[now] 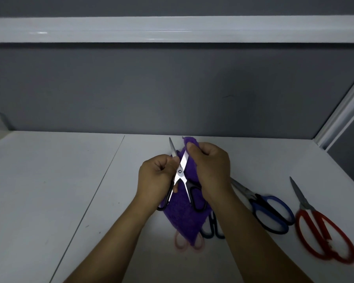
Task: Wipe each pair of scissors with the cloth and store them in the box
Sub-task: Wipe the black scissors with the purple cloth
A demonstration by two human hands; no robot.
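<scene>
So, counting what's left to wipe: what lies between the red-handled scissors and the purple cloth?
In the head view, the blue-handled scissors lie there, plus a dark-handled pair tucked against the purple cloth.

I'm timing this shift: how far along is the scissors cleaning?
Done: nothing shows as stored; no box is in view. In hand: the left hand holds the black-handled scissors open while the right hand pinches the purple cloth round one blade. Left: the blue-handled scissors, red-handled scissors, a dark-handled pair and a pink-handled pair, partly under the cloth, lie on the table.
</scene>
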